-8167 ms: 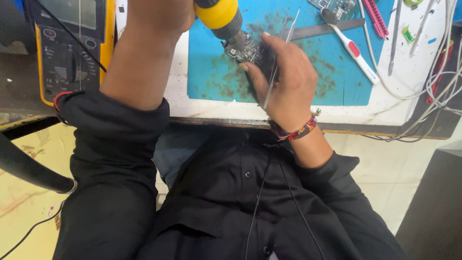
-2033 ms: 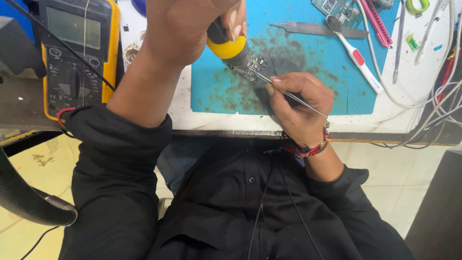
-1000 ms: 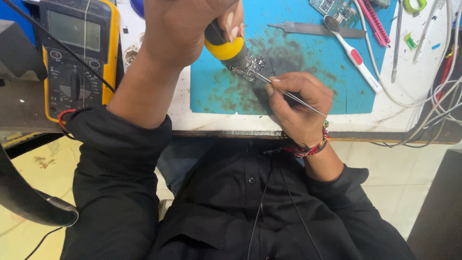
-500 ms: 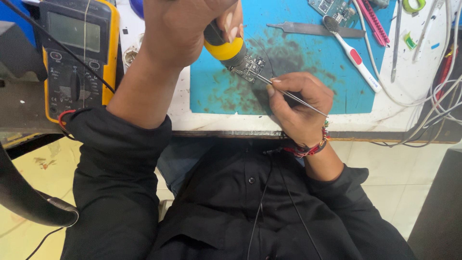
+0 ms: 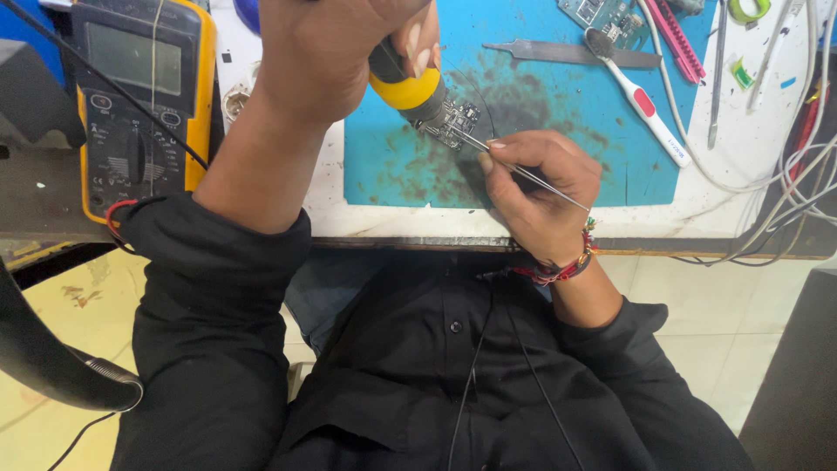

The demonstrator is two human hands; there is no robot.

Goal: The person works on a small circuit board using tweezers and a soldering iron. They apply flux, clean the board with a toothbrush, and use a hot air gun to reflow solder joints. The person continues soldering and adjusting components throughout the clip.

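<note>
My left hand [image 5: 336, 52] grips a tool with a yellow and black handle [image 5: 405, 87], its tip pointed down at a small circuit board [image 5: 458, 122] on the blue mat [image 5: 540, 96]. My right hand [image 5: 536, 196] rests on the mat's near edge and pinches thin metal tweezers [image 5: 532, 177]. Their tips reach the board right beside the tool's tip. A red thread band circles the right wrist.
A yellow multimeter [image 5: 139, 96] lies at the left with a black lead across it. Farther back on the mat are a flat metal blade [image 5: 567, 54], a white and red brush [image 5: 641, 100] and another circuit board [image 5: 602, 13]. White cables [image 5: 785, 192] trail at the right.
Eight seconds ago the tweezers stood steeper over the board; they now lie flatter, aimed at it. Over the last second both hands have barely moved.
</note>
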